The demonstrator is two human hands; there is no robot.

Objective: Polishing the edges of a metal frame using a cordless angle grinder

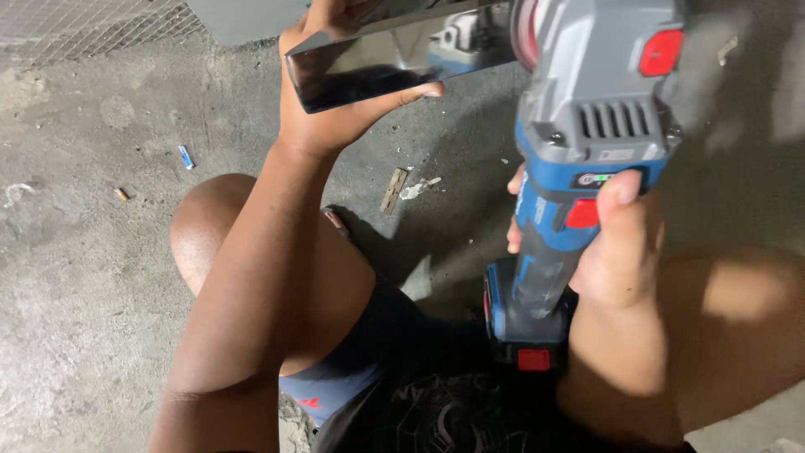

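My left hand [331,117] grips a shiny flat metal bar [377,59] near the top of the view, thumb along its lower edge. My right hand [616,252] wraps the handle of a blue and grey cordless angle grinder [587,126] with red buttons and a battery pack [524,327] at its base. The grinder's head meets the right end of the bar at the top edge. My bent knee [210,226] shows below the left forearm.
Rough grey concrete floor [75,252] lies beneath, with small debris: a blue scrap [185,157], a cigarette butt [122,195], a small wooden piece [393,190]. Wire mesh [84,21] runs along the top left.
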